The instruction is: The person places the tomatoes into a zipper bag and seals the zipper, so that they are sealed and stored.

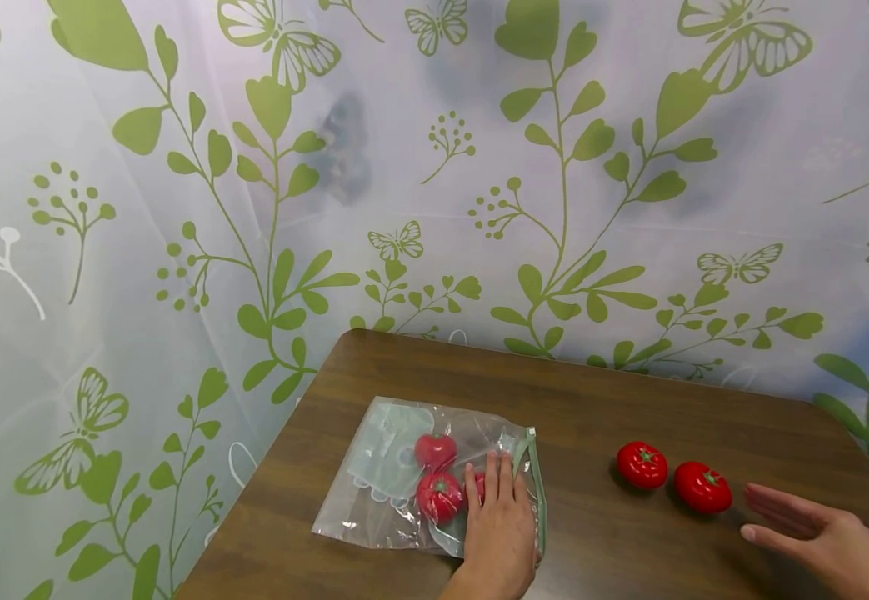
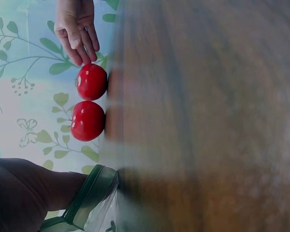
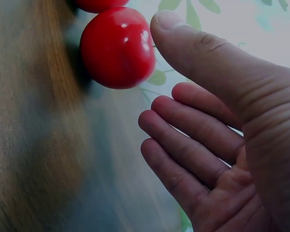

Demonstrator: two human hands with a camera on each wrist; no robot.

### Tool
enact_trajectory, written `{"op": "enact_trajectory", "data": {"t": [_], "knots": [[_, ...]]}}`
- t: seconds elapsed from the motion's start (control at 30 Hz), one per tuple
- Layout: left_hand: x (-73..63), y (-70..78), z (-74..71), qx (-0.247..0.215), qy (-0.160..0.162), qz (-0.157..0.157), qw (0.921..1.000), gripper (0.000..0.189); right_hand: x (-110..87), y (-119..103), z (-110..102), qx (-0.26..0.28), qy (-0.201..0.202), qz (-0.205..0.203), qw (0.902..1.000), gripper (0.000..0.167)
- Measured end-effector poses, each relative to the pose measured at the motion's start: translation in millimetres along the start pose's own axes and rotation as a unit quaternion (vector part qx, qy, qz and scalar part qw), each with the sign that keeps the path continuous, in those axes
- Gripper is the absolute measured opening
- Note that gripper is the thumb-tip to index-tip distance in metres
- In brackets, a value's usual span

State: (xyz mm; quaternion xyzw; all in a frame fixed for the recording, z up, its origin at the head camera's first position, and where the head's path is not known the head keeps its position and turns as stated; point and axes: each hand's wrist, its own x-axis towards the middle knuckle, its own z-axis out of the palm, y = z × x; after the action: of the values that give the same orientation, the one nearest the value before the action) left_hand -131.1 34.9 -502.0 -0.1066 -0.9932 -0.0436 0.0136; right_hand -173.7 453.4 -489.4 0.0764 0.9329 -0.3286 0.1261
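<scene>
In the head view, a clear plastic bag (image 1: 344, 508) with a green zip edge (image 1: 541, 508) lies on the table. Several red tomatoes, among them one with a green stem (image 1: 440, 497), show inside it. My left hand (image 1: 501, 525) rests on the bag near its zip edge, fingers extended over a partly hidden tomato. To the right, two loose tomatoes sit side by side, a left one (image 1: 641, 465) and a right one (image 1: 702, 487). My right hand (image 1: 824, 533) is just right of them, fingers extended and thumb apart, holding nothing. The right wrist view shows its fingers close to the nearer tomato (image 3: 118, 48).
A brown wood-grain table (image 1: 591, 408) carries everything. Behind it and along its left side hangs a pale curtain (image 1: 404, 167) printed with green leaves and butterflies. The table's far edge runs close to the curtain.
</scene>
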Motion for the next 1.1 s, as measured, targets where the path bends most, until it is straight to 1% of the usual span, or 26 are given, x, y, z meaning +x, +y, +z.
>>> {"op": "enact_trajectory", "data": {"t": [0.13, 0.27, 0.37, 0.5, 0.73, 0.93, 1.1], "knots": [[-0.1, -0.3, -0.7, -0.005, -0.009, 0.0, 0.9999, 0.097, 4.8, -1.3, 1.9, -0.001, 0.004, -0.011, 0.9999, 0.105], [0.4, -0.5, -1.1, -0.004, -0.009, -0.002, 0.9999, 0.097, 10.8, -2.6, 3.3, -0.014, 0.025, -0.039, 0.9989, 0.104], [0.9, -0.4, -1.5, -0.004, -0.01, -0.002, 0.9999, 0.097, 15.3, -3.5, 4.9, -0.024, 0.035, -0.051, 0.9978, 0.103], [1.4, -0.2, -1.7, -0.007, -0.014, -0.005, 0.9999, 0.098, 20.9, -5.2, 5.9, -0.025, 0.033, -0.054, 0.9977, 0.103], [2.8, -0.3, -0.8, -0.011, -0.018, -0.006, 0.9998, 0.098, 29.8, -5.9, 9.2, -0.011, 0.029, -0.06, 0.9977, 0.101], [4.8, 1.1, -1.1, -0.009, -0.031, -0.008, 0.9994, 0.098, 32.4, -5.5, 13.2, -0.005, 0.021, -0.065, 0.9976, 0.092], [3.9, 0.6, -1.6, -0.008, -0.033, -0.008, 0.9994, 0.098, 32.9, -6.9, 16.6, -0.014, 0.027, -0.067, 0.9973, 0.091]]}}
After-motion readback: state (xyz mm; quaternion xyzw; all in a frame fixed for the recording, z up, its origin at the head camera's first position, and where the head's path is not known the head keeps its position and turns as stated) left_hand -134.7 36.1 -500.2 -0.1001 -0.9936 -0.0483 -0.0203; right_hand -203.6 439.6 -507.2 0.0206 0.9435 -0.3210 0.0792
